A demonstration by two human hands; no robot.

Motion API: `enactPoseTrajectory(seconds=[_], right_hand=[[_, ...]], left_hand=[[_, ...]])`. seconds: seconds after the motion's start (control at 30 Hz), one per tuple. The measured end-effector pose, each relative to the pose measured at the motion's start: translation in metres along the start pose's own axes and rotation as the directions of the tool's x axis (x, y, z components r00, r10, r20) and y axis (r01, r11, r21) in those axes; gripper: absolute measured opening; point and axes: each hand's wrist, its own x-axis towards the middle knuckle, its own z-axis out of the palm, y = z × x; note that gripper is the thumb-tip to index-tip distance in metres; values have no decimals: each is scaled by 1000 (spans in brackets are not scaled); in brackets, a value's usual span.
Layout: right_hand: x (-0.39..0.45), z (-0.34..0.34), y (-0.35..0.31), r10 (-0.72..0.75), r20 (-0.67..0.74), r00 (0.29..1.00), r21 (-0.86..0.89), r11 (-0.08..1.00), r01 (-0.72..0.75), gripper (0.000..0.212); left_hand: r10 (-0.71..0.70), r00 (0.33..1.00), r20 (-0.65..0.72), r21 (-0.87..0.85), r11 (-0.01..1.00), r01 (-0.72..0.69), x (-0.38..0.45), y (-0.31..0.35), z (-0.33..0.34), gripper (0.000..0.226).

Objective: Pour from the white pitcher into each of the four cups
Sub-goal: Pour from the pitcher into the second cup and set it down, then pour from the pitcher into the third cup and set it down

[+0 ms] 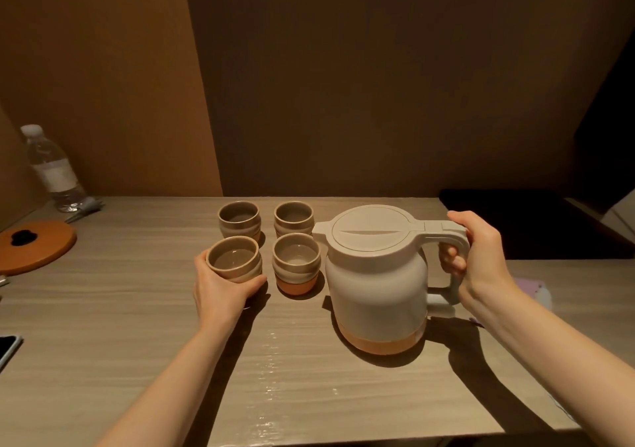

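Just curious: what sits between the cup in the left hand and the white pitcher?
In the head view, one other cup stands between the held cup and the white pitcher.

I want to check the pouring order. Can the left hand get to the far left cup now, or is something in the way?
Probably yes, once it lets go. The left hand grips the near left cup; the far left cup stands just behind, with nothing above it.

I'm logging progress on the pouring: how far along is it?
Done: nothing clearly; I can't tell whether any cup holds liquid. In hand: right hand grips the white pitcher, which stands upright on the table; left hand holds the near-left cup. Left: apparently all four pours.
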Motion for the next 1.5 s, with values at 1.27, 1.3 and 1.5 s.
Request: enactPoseTrajectory(seconds=[1.27, 1.3, 1.5], right_hand=[[21, 4, 0, 25, 25, 999, -162, 987, -20, 37], [23, 5, 0, 27, 30, 999, -160, 987, -22, 37], [30, -1, 1, 44, 45, 998, -138, 990, -37, 40]], left_hand=[[22, 990, 138, 167, 985, -45, 40, 101, 62, 65], [-8, 987, 162, 206, 978, -26, 46, 101, 67, 65], [-207, 916, 343, 379, 923, 66, 76, 99, 90, 80]])
